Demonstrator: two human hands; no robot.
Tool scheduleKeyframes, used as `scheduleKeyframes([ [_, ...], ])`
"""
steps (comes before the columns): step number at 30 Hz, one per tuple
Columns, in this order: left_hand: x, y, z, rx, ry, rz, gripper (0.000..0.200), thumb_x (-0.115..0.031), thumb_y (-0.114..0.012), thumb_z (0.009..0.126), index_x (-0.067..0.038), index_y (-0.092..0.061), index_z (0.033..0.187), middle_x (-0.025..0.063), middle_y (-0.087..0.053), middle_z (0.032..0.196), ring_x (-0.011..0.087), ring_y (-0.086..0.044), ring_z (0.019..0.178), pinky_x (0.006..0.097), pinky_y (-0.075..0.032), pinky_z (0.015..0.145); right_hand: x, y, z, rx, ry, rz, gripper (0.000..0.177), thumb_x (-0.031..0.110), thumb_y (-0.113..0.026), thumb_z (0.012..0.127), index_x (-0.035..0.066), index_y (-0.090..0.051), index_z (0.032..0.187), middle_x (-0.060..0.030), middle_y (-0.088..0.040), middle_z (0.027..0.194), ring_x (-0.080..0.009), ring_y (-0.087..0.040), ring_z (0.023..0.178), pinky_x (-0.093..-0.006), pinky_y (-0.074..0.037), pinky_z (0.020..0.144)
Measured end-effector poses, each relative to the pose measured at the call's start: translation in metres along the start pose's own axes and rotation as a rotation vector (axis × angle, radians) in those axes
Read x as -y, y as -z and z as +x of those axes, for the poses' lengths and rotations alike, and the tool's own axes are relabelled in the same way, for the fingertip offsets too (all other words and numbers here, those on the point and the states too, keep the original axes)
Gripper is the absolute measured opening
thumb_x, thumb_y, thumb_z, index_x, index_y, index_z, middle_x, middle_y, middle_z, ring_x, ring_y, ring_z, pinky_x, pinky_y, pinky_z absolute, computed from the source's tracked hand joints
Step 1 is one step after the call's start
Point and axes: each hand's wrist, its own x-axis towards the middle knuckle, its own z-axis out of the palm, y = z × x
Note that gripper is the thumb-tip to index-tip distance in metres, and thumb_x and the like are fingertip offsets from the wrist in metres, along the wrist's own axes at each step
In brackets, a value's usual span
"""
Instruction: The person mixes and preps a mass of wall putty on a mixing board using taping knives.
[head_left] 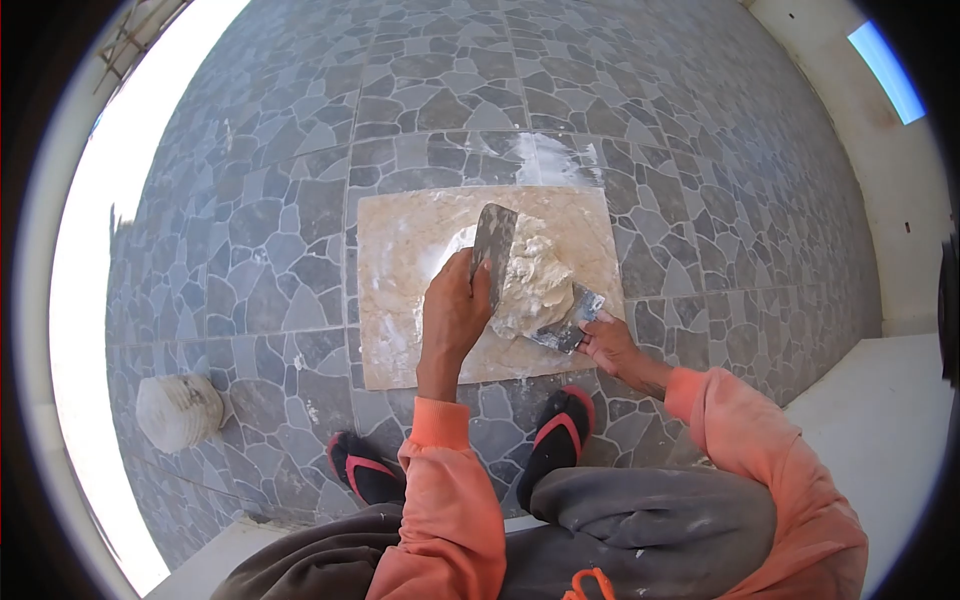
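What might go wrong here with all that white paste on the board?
Paste might slide off the board: white smears mark the floor just past its far edge. The left scraper and right scraper flank the same heap, so they could knock together or nick the left hand or right hand. A dropped lump might hit the right foot, close to the board's near edge.

One head-worn wide view, facing forward and down, over lap [650, 520], board [392, 250] near
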Motion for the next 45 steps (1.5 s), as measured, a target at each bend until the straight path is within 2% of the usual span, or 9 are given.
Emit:
scheduleKeyframes([
  [6,-0.008,0.001,0.004,0.023,-0.044,0.050,0.015,-0.014,-0.055,0.094,0.000,-0.059,0.099,0.0213,-0.063,0.089,0.0425,-0.061,0.079,0.0494,-0.047,0.069,0.039,-0.027,-0.002,-0.052,0.103,-0.336,0.041,0.001,-0.052,0.093,-0.001,-0.046,0.134,-0.0134,-0.061,0.119,-0.0264,-0.065,0.105,-0.0464,-0.057,0.090],
  [9,-0.013,-0.009,0.002,0.055,-0.062,0.132,0.016,-0.016,-0.054,0.093,-0.002,-0.058,0.098,0.0202,-0.064,0.090,0.0429,-0.061,0.080,0.0513,-0.048,0.069,0.058,-0.056,-0.004,-0.035,0.163,-0.522,0.039,0.003,-0.051,0.092,-0.001,-0.051,0.131,-0.0121,-0.063,0.114,-0.0218,-0.067,0.096,-0.0395,-0.061,0.080],
  [18,-0.013,-0.060,-0.009,0.084,-0.046,0.159,0.018,-0.018,-0.052,0.094,-0.002,-0.058,0.095,0.0228,-0.063,0.088,0.0445,-0.062,0.080,0.0529,-0.048,0.070,0.084,-0.116,-0.004,0.009,0.210,-0.886,0.026,0.004,-0.053,0.089,-0.006,-0.058,0.111,-0.0104,-0.066,0.095,-0.0165,-0.067,0.080,-0.0335,-0.061,0.068],
  [27,0.022,-0.026,0.008,-0.050,-0.008,0.281,0.018,-0.017,-0.052,0.094,-0.002,-0.058,0.099,0.0207,-0.065,0.094,0.0428,-0.063,0.081,0.0518,-0.049,0.070,0.117,-0.134,-0.022,0.055,0.213,-0.744,0.030,0.001,-0.053,0.087,-0.008,-0.057,0.116,-0.0124,-0.068,0.096,-0.0177,-0.068,0.078,-0.0336,-0.060,0.064],
  [30,0.026,-0.004,0.008,-0.025,0.046,0.226,0.018,-0.016,-0.053,0.093,-0.001,-0.059,0.101,0.0203,-0.065,0.091,0.0424,-0.062,0.083,0.0509,-0.049,0.070,0.119,-0.092,-0.027,-0.080,0.087,-0.812,0.034,0.001,-0.054,0.090,-0.006,-0.054,0.123,-0.0138,-0.066,0.105,-0.0218,-0.069,0.087,-0.0407,-0.061,0.076],
  [33,0.026,0.010,0.008,-0.027,0.030,0.140,0.017,-0.015,-0.053,0.094,0.001,-0.058,0.096,0.0221,-0.063,0.088,0.0433,-0.061,0.081,0.0493,-0.047,0.070,0.075,-0.038,-0.035,-0.204,0.004,-0.676,0.031,0.001,-0.054,0.089,-0.005,-0.055,0.120,-0.0134,-0.066,0.104,-0.0239,-0.069,0.090,-0.0402,-0.061,0.074],
  [36,0.024,0.018,0.006,-0.017,-0.001,0.102,0.017,-0.015,-0.054,0.093,0.002,-0.057,0.093,0.0233,-0.062,0.086,0.0432,-0.060,0.078,0.0489,-0.045,0.068,0.007,0.000,-0.035,-0.306,-0.034,-0.578,0.028,0.001,-0.056,0.089,0.000,-0.057,0.117,-0.0076,-0.063,0.095,-0.0168,-0.063,0.075,-0.0354,-0.058,0.065],
  [40,0.015,0.026,0.013,0.049,-0.025,0.111,0.018,-0.015,-0.055,0.094,0.003,-0.057,0.093,0.0235,-0.060,0.082,0.0413,-0.057,0.072,0.0462,-0.044,0.065,-0.057,-0.037,-0.037,-0.416,0.035,-0.382,0.026,0.003,-0.055,0.090,0.003,-0.059,0.116,-0.0017,-0.058,0.084,-0.0103,-0.054,0.067,-0.0280,-0.048,0.055],
  [45,-0.004,0.024,0.043,0.163,-0.255,0.200,0.023,-0.019,-0.055,0.094,0.004,-0.057,0.094,0.0235,-0.058,0.076,0.0379,-0.054,0.065,0.0431,-0.042,0.064,-0.105,-0.079,-0.010,-0.348,0.114,0.182,0.030,0.002,-0.056,0.092,0.002,-0.051,0.122,-0.0043,-0.054,0.087,-0.0142,-0.057,0.073,-0.0339,-0.052,0.063],
])
